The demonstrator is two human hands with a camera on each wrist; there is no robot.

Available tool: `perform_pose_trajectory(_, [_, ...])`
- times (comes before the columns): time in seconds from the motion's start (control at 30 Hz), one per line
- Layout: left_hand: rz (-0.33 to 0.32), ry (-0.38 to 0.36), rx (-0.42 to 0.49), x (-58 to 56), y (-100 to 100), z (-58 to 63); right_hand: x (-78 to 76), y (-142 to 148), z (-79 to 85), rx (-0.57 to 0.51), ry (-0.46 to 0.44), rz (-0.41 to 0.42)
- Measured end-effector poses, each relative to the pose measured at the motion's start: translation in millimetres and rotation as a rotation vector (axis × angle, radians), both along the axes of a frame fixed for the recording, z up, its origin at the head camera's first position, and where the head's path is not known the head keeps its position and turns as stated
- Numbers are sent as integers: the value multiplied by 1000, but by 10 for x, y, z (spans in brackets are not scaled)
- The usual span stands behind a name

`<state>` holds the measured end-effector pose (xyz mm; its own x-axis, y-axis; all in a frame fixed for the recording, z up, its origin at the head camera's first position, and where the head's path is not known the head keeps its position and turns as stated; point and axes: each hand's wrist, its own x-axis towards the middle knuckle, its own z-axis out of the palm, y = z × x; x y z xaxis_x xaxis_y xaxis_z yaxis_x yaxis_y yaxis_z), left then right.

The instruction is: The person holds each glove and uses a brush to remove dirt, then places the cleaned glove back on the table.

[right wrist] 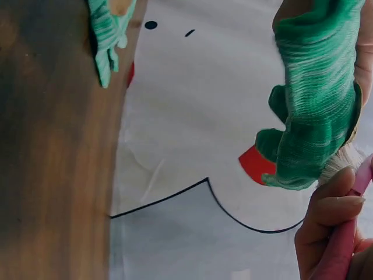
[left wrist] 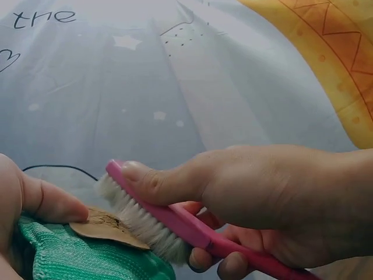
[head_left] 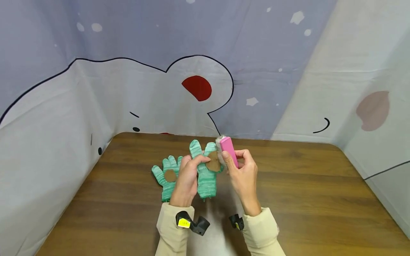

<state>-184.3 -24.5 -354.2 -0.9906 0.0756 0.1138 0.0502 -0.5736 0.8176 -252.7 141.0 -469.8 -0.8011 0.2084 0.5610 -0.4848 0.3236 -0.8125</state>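
My left hand (head_left: pixel 187 177) grips a green knitted glove (head_left: pixel 206 185) raised over the table, its thumb lying on a round brown patch (head_left: pixel 213 164). In the left wrist view, that patch (left wrist: pixel 108 226) looks rough and dark on top. My right hand (head_left: pixel 246 177) holds a pink brush (head_left: pixel 229 150), thumb along its back and fingers curled round it. White bristles (left wrist: pixel 145 227) touch the patch's edge. From the right wrist view, the held glove (right wrist: pixel 317 99) shows its other side, fingers drooping. Part of the glove is hidden behind my left hand.
A second green glove (head_left: pixel 168 190) with a similar brown patch lies on the wooden table (head_left: pixel 304 199), left of my left hand and partly covered by it. Behind the table hangs a printed cloth (head_left: pixel 144 92), with more of it along both sides.
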Motion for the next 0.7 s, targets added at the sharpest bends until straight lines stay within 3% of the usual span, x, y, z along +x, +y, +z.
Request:
perform_pose_trajectory(0.13, [46, -54, -26, 0, -19, -3, -159, 81, -228, -35, -46, -3])
perform_pose_trajectory(0.27, [89, -102, -43, 18, -34, 25, -202, 193, -199, -25, -52, -46])
perform_pose_trajectory(0.3, [89, -112, -36, 25, -38, 35, -180, 224, -145, -30, -65, -52])
perform_pose_trajectory(0.53, [65, -133, 18, 25, -27, 61, 301, 245, 677, -245, -150, 114])
perform_pose_trajectory(0.7, [41, -122, -3, 29, 14, 25, 512, 153, 984, -264, -100, 175])
